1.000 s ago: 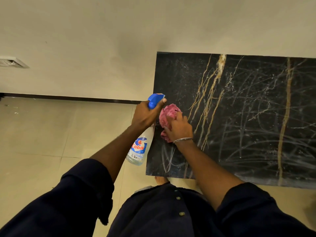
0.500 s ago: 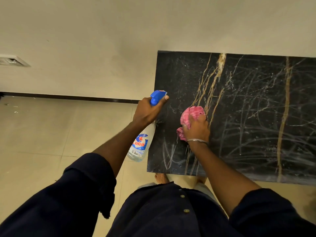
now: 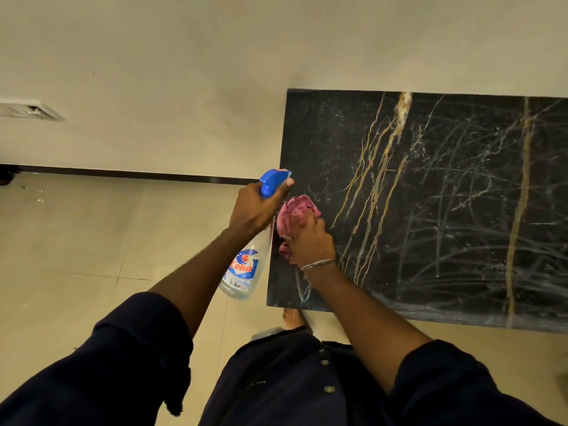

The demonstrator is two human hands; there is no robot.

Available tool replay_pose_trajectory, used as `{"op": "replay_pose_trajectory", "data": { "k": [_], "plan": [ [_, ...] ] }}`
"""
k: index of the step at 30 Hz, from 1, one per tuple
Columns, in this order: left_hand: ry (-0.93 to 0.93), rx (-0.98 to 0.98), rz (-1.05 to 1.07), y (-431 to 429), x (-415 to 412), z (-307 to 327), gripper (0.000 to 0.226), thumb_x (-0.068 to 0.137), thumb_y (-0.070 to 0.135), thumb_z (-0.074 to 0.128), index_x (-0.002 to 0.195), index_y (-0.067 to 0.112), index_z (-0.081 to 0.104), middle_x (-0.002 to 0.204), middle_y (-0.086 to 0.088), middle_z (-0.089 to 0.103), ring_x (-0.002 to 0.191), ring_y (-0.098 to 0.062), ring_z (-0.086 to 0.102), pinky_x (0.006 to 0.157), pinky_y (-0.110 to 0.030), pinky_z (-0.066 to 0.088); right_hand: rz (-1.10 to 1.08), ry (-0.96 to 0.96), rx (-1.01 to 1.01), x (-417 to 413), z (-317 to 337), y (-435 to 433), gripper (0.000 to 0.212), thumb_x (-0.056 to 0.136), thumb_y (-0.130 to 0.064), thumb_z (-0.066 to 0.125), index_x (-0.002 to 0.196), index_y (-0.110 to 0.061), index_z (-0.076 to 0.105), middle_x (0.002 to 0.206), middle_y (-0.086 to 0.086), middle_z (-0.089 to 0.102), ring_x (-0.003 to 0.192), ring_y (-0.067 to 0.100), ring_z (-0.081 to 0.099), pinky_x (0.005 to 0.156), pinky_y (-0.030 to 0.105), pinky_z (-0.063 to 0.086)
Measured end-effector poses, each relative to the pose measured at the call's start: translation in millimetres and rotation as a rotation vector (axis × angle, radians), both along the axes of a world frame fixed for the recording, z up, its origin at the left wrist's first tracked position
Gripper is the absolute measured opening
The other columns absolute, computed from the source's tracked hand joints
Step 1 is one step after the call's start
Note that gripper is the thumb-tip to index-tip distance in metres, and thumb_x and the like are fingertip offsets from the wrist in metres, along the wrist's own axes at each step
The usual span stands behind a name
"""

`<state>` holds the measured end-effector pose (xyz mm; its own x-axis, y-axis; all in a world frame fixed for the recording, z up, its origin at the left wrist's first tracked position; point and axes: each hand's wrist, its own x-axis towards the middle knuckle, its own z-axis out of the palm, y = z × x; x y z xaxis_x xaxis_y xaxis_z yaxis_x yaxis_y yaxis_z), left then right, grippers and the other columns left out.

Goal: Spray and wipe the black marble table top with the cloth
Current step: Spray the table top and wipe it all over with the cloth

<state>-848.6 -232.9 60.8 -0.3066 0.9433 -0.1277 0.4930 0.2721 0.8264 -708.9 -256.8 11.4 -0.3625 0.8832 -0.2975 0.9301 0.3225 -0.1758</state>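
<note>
My dark sleeves (image 3: 132,361) and my shirt (image 3: 292,379) with its buttons fill the near part of the view, and one bare foot (image 3: 292,318) shows on the tiled floor (image 3: 76,247) just before the near edge of the table (image 3: 461,210). The table is a black marble slab with gold veins and many pale streaks over it; it stands against the wall (image 3: 184,72).

My left hand (image 3: 256,209) is closed around the neck of the bottle (image 3: 246,265), just off the left edge of the table, and one finger lies along the blue trigger head. The bottle is clear, with a blue and red label, and it hangs tilted, its bottom toward me and its nozzle pointing over the table's left part.

My right hand (image 3: 309,242) is clamped on the cloth (image 3: 296,210), a pink bunched rag, and presses it on the table near the left edge, about halfway between the near side and the far side. A thin bangle (image 3: 318,264) sits on this wrist. The two hands are very close, almost touching, with the cloth just beside the bottle.

Far to the left of the table, a switch plate (image 3: 29,110) is on the wall.
</note>
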Motion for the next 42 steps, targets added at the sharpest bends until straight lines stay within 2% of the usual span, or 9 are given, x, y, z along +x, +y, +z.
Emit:
{"op": "replay_pose_trajectory", "data": {
  "k": [8, 14, 21, 24, 27, 29, 32, 37, 42],
  "plan": [
    [-0.045, -0.021, -0.009, -6, 11, -3, 0.038, 0.091, 0.053, 0.053, 0.091, 0.015, 0.058, 0.068, -0.003, 0.057, 0.060, -0.011, 0.055, 0.063, -0.021, 0.047, -0.349, -0.081, 0.066, 134, -1, 14, 0.058, 0.097, -0.047, 0.051, 0.145, -0.017, 0.042, 0.145, 0.022, 0.036, 0.120, 0.041, 0.047, 0.083, 0.046, 0.053],
    [-0.056, -0.040, -0.007, -11, 17, 0, 0.035, 0.092, 0.049, 0.054, 0.089, 0.015, 0.056, 0.069, -0.003, 0.057, 0.058, -0.010, 0.053, 0.060, -0.016, 0.044, -0.445, -0.085, 0.043, 124, -3, 12, 0.060, 0.099, -0.045, 0.048, 0.148, -0.013, 0.037, 0.149, 0.026, 0.031, 0.129, 0.044, 0.041, 0.092, 0.049, 0.050],
    [-0.040, -0.060, 0.020, -22, 18, -4, 0.036, 0.090, 0.051, 0.056, 0.078, 0.017, 0.055, 0.057, 0.004, 0.049, 0.048, -0.006, 0.048, 0.052, -0.013, 0.039, -0.086, 0.028, 0.023, 24, 2, -32, 0.069, 0.092, -0.047, 0.060, 0.146, -0.011, 0.037, 0.145, 0.027, 0.038, 0.132, 0.047, 0.040, 0.086, 0.045, 0.055],
    [-0.026, -0.078, 0.023, -29, 14, -7, 0.037, 0.091, 0.050, 0.056, 0.083, 0.013, 0.056, 0.058, 0.003, 0.049, 0.051, -0.009, 0.046, 0.055, -0.017, 0.040, 0.119, -0.005, -0.030, -8, -2, -43, 0.074, 0.098, -0.040, 0.054, 0.156, -0.013, 0.017, 0.159, 0.021, 0.021, 0.141, 0.044, 0.032, 0.098, 0.043, 0.050],
    [-0.007, -0.111, 0.026, -35, 10, -10, 0.039, 0.090, 0.051, 0.056, 0.083, 0.012, 0.057, 0.057, 0.003, 0.048, 0.051, -0.010, 0.046, 0.056, -0.018, 0.040, 0.103, 0.056, -0.001, -8, -3, -44, 0.069, 0.095, -0.037, 0.060, 0.152, -0.012, 0.031, 0.151, 0.019, 0.037, 0.127, 0.040, 0.050, 0.084, 0.041, 0.056],
    [-0.001, -0.121, 0.017, -36, 8, -11, 0.042, 0.088, 0.054, 0.056, 0.080, 0.013, 0.057, 0.055, 0.002, 0.048, 0.050, -0.010, 0.046, 0.055, -0.019, 0.040, 0.112, 0.073, 0.029, 10, -5, -48, 0.065, 0.085, -0.045, 0.070, 0.139, -0.014, 0.050, 0.131, 0.017, 0.054, 0.106, 0.033, 0.062, 0.065, 0.037, 0.057],
    [-0.006, -0.133, 0.005, -36, 8, -12, 0.040, 0.088, 0.054, 0.057, 0.074, 0.017, 0.055, 0.055, 0.002, 0.048, 0.049, -0.010, 0.047, 0.054, -0.020, 0.040, 0.105, 0.084, 0.096, 54, -15, -56, 0.065, 0.072, -0.054, 0.077, 0.123, -0.018, 0.060, 0.109, 0.012, 0.061, 0.089, 0.027, 0.064, 0.048, 0.030, 0.052],
    [-0.018, -0.180, 0.021, -32, 14, -15, 0.039, 0.089, 0.054, 0.055, 0.085, 0.015, 0.055, 0.062, 0.002, 0.050, 0.055, -0.012, 0.050, 0.058, -0.019, 0.041, -0.057, 0.103, 0.164, 113, -27, -67, 0.059, 0.073, -0.050, 0.078, 0.120, -0.019, 0.065, 0.108, 0.013, 0.060, 0.097, 0.031, 0.064, 0.049, 0.033, 0.054],
    [-0.023, -0.165, 0.005, -31, 15, -14, 0.042, 0.089, 0.055, 0.054, 0.087, 0.013, 0.058, 0.061, 0.002, 0.051, 0.054, -0.011, 0.050, 0.059, -0.021, 0.043, -0.067, 0.131, 0.161, 97, -28, -69, 0.060, 0.069, -0.049, 0.081, 0.113, -0.014, 0.064, 0.106, 0.014, 0.061, 0.093, 0.032, 0.064, 0.052, 0.032, 0.055]
  ]
}}
